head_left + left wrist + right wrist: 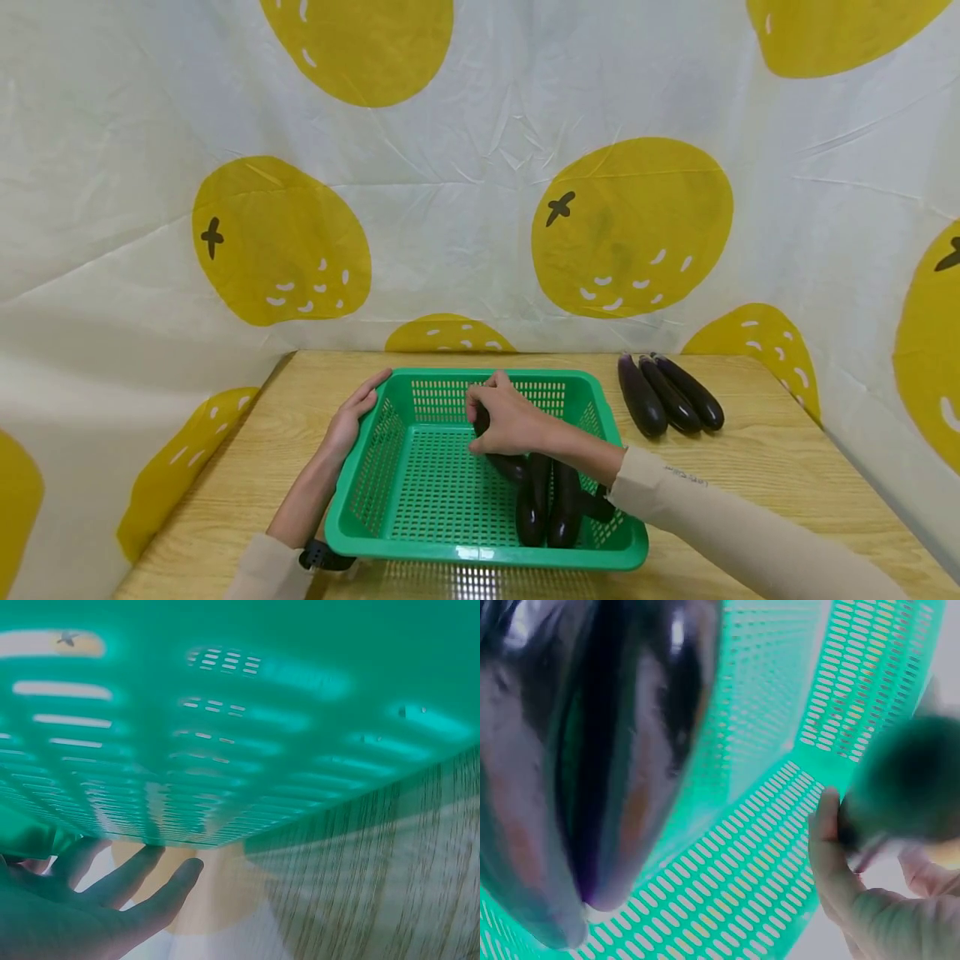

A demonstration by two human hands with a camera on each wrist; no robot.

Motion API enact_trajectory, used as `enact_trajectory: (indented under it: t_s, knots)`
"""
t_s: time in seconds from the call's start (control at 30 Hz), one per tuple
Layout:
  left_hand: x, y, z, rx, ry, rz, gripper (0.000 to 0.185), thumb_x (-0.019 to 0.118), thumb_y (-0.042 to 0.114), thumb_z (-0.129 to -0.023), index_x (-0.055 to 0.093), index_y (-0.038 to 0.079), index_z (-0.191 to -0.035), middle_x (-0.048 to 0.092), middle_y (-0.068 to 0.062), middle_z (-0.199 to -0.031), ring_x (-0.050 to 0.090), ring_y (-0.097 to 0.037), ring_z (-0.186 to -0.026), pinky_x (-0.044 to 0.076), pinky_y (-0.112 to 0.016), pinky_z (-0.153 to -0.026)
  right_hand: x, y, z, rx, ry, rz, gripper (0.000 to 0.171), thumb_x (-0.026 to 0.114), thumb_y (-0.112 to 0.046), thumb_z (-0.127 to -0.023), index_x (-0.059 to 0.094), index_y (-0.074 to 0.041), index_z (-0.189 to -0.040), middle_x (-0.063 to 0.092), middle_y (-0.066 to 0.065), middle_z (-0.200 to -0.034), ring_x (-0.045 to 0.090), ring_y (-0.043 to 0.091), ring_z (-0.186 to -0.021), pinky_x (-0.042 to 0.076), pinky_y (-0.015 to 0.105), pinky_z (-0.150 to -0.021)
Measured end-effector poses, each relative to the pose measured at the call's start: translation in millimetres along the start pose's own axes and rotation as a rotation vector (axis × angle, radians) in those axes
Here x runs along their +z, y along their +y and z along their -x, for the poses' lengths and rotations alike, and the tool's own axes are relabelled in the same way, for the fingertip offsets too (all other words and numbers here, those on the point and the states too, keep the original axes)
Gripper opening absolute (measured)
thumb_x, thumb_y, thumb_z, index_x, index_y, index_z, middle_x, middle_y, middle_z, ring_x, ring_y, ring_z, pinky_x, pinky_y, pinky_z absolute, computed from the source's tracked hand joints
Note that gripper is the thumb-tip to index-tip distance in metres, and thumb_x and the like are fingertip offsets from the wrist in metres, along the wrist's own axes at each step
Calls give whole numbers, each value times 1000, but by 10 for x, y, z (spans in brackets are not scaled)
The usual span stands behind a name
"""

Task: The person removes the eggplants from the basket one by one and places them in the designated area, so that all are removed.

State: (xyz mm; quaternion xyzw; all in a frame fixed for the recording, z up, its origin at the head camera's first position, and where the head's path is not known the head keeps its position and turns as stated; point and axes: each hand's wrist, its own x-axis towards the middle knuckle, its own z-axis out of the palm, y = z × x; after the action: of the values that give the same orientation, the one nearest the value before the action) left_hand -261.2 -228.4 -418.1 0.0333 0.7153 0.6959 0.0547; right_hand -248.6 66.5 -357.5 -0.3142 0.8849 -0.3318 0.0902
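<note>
My right hand is inside the green plastic basket, thumb and fingers pinching a dark purple eggplant. The hand covers part of this eggplant; in the right wrist view the eggplant is blurred between thumb and fingers. Two more glossy eggplants lie side by side at the basket's right, under the right forearm, and loom large in the right wrist view. At the basket's left side, my left hand rests with fingers along the rim. The left wrist view shows those fingers extended beside the slotted wall.
Three eggplants lie together on the wooden table, right of the basket. A white cloth printed with yellow fruit hangs behind the table and at its sides. A black wrist device sits on the left wrist.
</note>
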Motion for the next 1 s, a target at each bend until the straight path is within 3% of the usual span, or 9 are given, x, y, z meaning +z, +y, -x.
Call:
enact_trajectory:
  t_s: [0.17,0.33,0.43,0.57,0.7,0.83,0.87,1.0]
  knots:
    - [-9,1,-4,6,-11,-1,51,28,27,-115,30,17,-165,25,-4,-172,29,-18,-150,33,-14,-104,-152,-30,59,9,73,-8,26,82,-14,-86,61,-17,-101,47,12,-110,42,24,-92,42,35,-70]
    - [-14,-9,-8,13,-12,-8,51,28,26,-115,30,16,-165,26,-4,-172,33,-13,-145,34,-13,-103,-336,-36,140,1,109,-99,26,79,-19,-90,65,-21,-111,62,13,-122,62,23,-88,52,33,-68]
    - [-11,-10,3,8,-9,-11,51,28,27,-115,30,17,-165,25,-3,-172,36,-9,-140,34,-13,-102,-456,-61,214,37,148,-184,26,77,-22,-92,68,-23,-116,62,15,-131,70,29,-98,56,38,-76]
    - [-16,-6,23,2,-6,-13,51,29,30,-115,30,18,-165,25,-4,-172,41,-4,-133,36,-14,-100,-628,-47,298,7,214,-295,31,75,-19,-94,68,-19,-125,57,17,-143,68,39,-117,58,44,-86]
    - [-19,-3,36,-2,-2,-7,51,29,32,-115,31,20,-165,26,-4,-172,45,-1,-127,39,-15,-98,-790,26,382,-46,237,-368,39,73,-16,-97,63,-16,-135,50,16,-152,66,41,-122,59,42,-84]
    - [-26,-5,36,2,-5,3,51,29,30,-115,30,19,-165,25,-3,-172,46,1,-126,39,-14,-98,-947,119,483,-52,237,-371,45,70,-14,-98,58,-15,-142,41,16,-159,64,44,-124,58,43,-82]
    - [-27,-7,35,0,-8,5,51,28,30,-115,30,19,-165,25,-3,-172,46,1,-126,39,-14,-98,-986,146,514,-52,248,-353,47,70,-14,-98,57,-16,-143,40,16,-161,61,45,-129,57,45,-87]
    - [-19,-8,26,1,-10,7,51,29,29,-115,30,18,-165,26,-2,-172,44,2,-128,38,-13,-99,-1142,272,641,-44,285,-368,57,63,-7,-97,50,-15,-152,31,16,-166,50,46,-138,55,42,-86]
